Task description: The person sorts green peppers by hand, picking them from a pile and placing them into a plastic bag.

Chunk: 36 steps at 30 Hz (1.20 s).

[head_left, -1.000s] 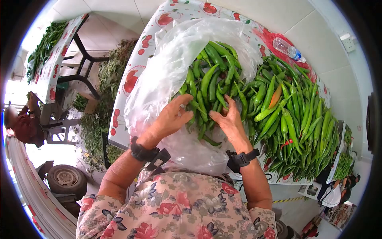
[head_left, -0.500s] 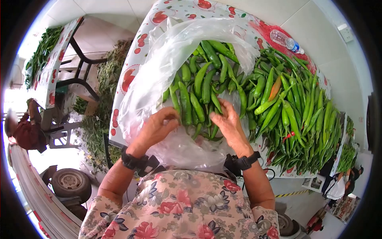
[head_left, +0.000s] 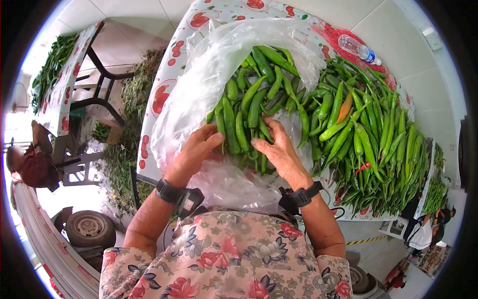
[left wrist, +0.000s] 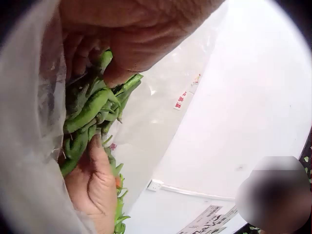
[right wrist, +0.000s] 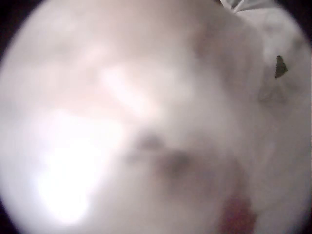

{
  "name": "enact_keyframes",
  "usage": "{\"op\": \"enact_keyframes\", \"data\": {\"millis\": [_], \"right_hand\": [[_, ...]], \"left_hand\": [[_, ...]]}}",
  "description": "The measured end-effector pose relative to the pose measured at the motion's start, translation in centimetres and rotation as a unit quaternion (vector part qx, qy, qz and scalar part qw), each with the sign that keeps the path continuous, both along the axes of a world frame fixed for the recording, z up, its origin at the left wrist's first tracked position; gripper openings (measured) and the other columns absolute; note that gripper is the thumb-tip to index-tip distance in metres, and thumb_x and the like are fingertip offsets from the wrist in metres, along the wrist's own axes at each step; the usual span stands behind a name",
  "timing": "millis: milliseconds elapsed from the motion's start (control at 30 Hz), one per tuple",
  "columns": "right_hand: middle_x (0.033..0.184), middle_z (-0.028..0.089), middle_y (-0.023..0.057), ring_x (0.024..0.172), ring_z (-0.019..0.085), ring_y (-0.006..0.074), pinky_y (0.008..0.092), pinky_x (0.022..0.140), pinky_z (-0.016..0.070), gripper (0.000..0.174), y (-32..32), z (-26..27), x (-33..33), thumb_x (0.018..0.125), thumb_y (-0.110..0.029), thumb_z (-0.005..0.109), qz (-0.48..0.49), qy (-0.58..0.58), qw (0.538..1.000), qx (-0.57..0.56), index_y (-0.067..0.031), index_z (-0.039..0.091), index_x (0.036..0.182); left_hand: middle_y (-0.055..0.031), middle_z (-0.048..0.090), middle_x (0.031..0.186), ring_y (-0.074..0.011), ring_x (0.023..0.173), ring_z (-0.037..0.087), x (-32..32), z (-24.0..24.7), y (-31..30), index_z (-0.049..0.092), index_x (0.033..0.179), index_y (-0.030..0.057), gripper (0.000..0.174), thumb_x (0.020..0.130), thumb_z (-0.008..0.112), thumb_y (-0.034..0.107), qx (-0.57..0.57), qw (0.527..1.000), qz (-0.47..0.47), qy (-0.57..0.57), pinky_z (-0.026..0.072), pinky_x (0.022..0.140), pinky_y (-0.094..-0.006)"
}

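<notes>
Long green chili peppers lie heaped in a clear plastic bag whose mouth is spread towards the person. At the heap's left front edge, the left hand touches the peppers with bent, relaxed fingers. The right hand holds the ends of a few peppers at the front right, its thumb on the near side. In the left wrist view the right hand's thumb lies against a bundle of peppers, below the left hand. Whitish blur fills most of the right wrist view.
A large pile of loose green chili peppers, one orange, lies right of the bag on the patterned tablecloth. Behind it are a plastic bottle and red netting. Another person is at far left, near cut plants.
The left hand has drawn back from the heap, then come in again against its left front. The right hand has moved slightly left and closed in on pepper ends.
</notes>
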State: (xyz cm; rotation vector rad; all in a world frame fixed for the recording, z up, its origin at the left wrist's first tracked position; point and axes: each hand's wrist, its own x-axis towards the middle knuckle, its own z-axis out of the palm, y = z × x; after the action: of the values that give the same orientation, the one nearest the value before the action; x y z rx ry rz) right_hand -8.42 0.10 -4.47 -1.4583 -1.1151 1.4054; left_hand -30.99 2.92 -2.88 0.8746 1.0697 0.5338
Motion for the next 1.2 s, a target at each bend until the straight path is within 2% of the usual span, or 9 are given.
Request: {"op": "enact_keyframes", "data": {"millis": [100,300,500,600,700,800,900,1000,1200], "right_hand": [[0.127,0.046,0.0190,0.116,0.050,0.0258,0.0343,0.096,0.0437,0.070,0.7,0.8,-0.4,0.075,-0.013,0.074,-0.011,0.067,0.998,0.007,0.0068,0.037,0.132],[0.126,0.051,0.0175,0.118,0.050,0.0228,0.0328,0.096,0.0435,0.079,1.1,2.0,-0.9,0.074,-0.011,0.074,0.031,0.122,0.992,-0.007,0.0042,0.030,0.138],[0.129,0.049,0.0170,0.120,0.049,0.0246,0.0318,0.101,0.0384,0.084,0.3,2.1,-0.7,0.072,-0.008,0.072,0.047,0.149,0.987,-0.027,0.0037,0.026,0.141],[0.129,0.049,0.0171,0.121,0.048,0.0248,0.0319,0.103,0.0362,0.084,0.1,2.9,-0.1,0.071,-0.011,0.073,0.076,0.101,0.992,-0.029,0.0039,0.028,0.140],[0.127,0.050,0.0165,0.120,0.048,0.0233,0.0319,0.102,0.0359,0.086,-0.7,4.0,-0.2,0.068,-0.016,0.075,0.106,0.091,0.989,-0.039,0.0038,0.031,0.139],[0.125,0.051,0.0157,0.119,0.048,0.0219,0.0316,0.102,0.0363,0.086,-1.4,3.8,-1.0,0.066,-0.018,0.077,0.086,0.067,0.993,-0.034,0.0035,0.033,0.137],[0.124,0.052,0.0148,0.118,0.049,0.0212,0.0314,0.101,0.0369,0.083,-1.9,3.5,-0.8,0.066,-0.017,0.076,0.064,0.022,0.997,-0.021,0.0031,0.034,0.135],[0.123,0.053,0.0140,0.117,0.049,0.0211,0.0316,0.100,0.0374,0.080,-2.8,3.9,-0.2,0.067,-0.014,0.074,0.072,0.010,0.997,0.001,0.0012,0.034,0.135],[0.125,0.053,0.0151,0.115,0.052,0.0223,0.0318,0.101,0.0379,0.077,-4.9,5.5,1.6,0.071,-0.012,0.069,0.116,0.018,0.991,0.063,-0.0041,0.032,0.138]], "left_hand": [[-0.0106,0.056,0.114,-0.0176,0.097,0.058,1.0,0.9,-0.3,0.043,0.129,-0.0053,0.053,0.091,0.056,0.028,0.022,0.998,0.017,0.048,0.0533,0.075,-0.0316],[-0.0096,0.056,0.114,-0.0171,0.094,0.058,1.1,0.8,-0.5,0.048,0.124,-0.0027,0.041,0.087,0.054,0.017,0.017,1.000,-0.013,-0.023,0.0533,0.075,-0.0308],[-0.0066,0.063,0.089,-0.0126,0.075,0.057,2.0,1.8,-1.0,0.053,0.109,-0.0031,0.025,0.087,0.054,0.008,0.230,0.931,-0.107,0.262,0.0487,0.065,-0.0280],[-0.0068,0.061,0.075,-0.0118,0.066,0.054,2.0,2.4,-1.2,0.052,0.106,-0.0030,0.023,0.088,0.054,0.012,0.235,0.932,-0.119,0.248,0.0461,0.061,-0.0281],[-0.0093,0.060,0.074,-0.0126,0.064,0.053,1.5,2.9,-1.1,0.054,0.101,-0.0032,0.022,0.089,0.053,0.014,0.133,0.972,-0.147,0.124,0.0455,0.060,-0.0295],[-0.0179,0.060,0.067,-0.0266,0.061,0.060,2.4,2.6,-1.2,0.053,0.087,-0.0035,0.020,0.086,0.056,0.016,0.267,0.916,-0.191,0.230,0.0452,0.058,-0.0362],[-0.0141,0.059,0.066,-0.0179,0.063,0.060,2.4,2.8,-0.9,0.056,0.090,-0.0039,0.022,0.087,0.057,0.018,0.284,0.897,-0.240,0.240,0.0446,0.057,-0.0343],[-0.0095,0.061,0.069,-0.0129,0.066,0.059,2.4,1.7,-1.6,0.059,0.098,-0.0031,0.024,0.088,0.056,0.019,0.225,0.947,-0.179,0.144,0.0464,0.060,-0.0325],[-0.0077,0.065,0.085,-0.0135,0.072,0.060,1.0,1.2,-0.6,0.060,0.111,-0.0015,0.033,0.090,0.052,0.024,0.139,0.975,-0.118,0.130,0.0481,0.067,-0.0282]]}}
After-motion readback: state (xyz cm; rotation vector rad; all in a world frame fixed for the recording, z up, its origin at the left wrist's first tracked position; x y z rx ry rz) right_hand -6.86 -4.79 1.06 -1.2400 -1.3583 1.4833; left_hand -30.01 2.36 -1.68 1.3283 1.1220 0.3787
